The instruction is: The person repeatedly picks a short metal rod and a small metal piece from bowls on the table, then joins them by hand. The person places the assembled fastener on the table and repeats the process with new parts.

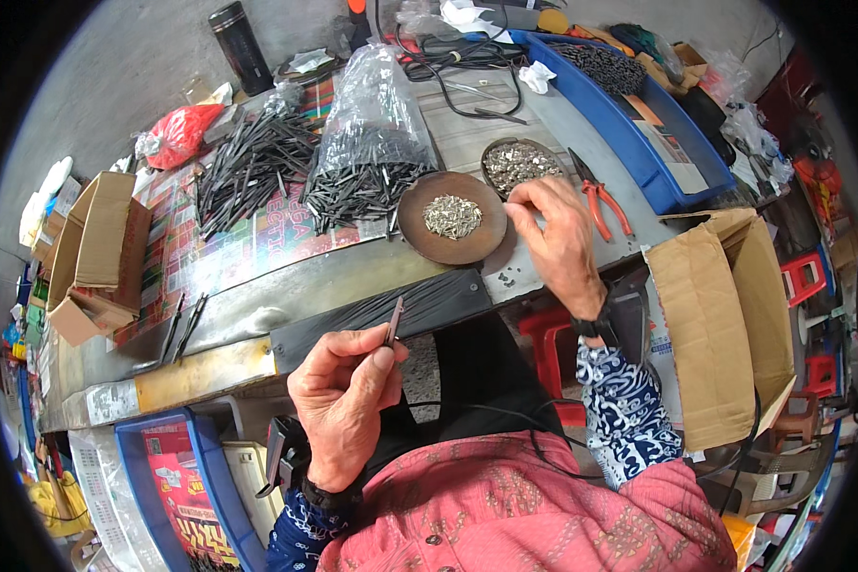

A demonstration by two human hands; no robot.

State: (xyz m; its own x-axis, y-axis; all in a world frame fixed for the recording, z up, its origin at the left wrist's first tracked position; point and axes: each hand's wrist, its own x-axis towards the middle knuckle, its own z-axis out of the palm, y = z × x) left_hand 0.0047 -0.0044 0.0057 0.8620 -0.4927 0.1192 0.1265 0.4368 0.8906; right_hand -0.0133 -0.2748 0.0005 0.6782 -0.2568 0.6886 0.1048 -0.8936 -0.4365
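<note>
My left hand (351, 391) is raised in front of the table edge. Its thumb and fingers pinch a slim dark strip (395, 320) that points upward. My right hand (561, 243) is over the table, beside a round brown dish (419, 234) with small metal pins (453, 217) heaped in it. Thumb and forefinger are drawn together near the dish's right rim; whatever may be between them is too small to make out. Just behind that hand sits a second round dish (487, 172) full of small metal bits (520, 163).
Dark strips lie in a loose pile (257, 172) and in a clear plastic bag (372, 114). Red-handled pliers (601, 200) rest right of the dishes. A blue tray (672, 191) stands at the far right, cardboard boxes (701, 334) (100, 243) at both sides. Tiny bits (507, 277) lie near the front edge.
</note>
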